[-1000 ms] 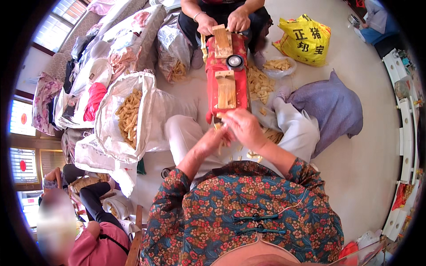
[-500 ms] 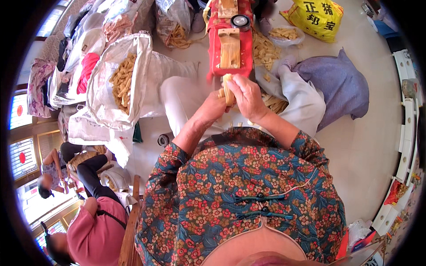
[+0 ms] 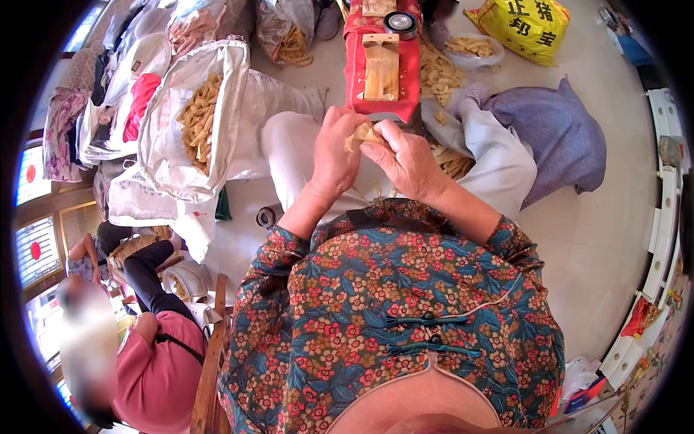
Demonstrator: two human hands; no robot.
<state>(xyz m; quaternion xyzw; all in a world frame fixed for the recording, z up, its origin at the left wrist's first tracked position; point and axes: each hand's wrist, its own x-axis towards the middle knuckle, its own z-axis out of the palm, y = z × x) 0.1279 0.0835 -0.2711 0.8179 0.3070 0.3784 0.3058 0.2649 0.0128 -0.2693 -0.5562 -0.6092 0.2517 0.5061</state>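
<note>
Between my two hands is a folded, pale yellow strip [image 3: 363, 135], of a kind I cannot make out. My left hand [image 3: 335, 152] is closed on its left end, the fingers partly hidden from above. With thumb and fingers, my right hand [image 3: 410, 160] pinches the other end. Just beyond the hands, a narrow bench covered with red cloth [image 3: 356, 88] carries a wooden block with a raised end piece [image 3: 381, 69]. A round black and silver object [image 3: 401, 24] lies behind that block, and small pale crumbs dot the cloth.
On the left stands a white woven sack [image 3: 238, 94] full of similar strips. More strips [image 3: 439, 76] lie right of the bench, near a yellow bag [image 3: 517, 29] and a grey-blue cloth [image 3: 553, 137]. A person in pink [image 3: 163, 362] sits at lower left beside a wooden chair rail [image 3: 210, 354].
Both hands have shifted slightly. The strip was held upright and long between them; now it is folded or bunched, and my left hand has risen beside it.
</note>
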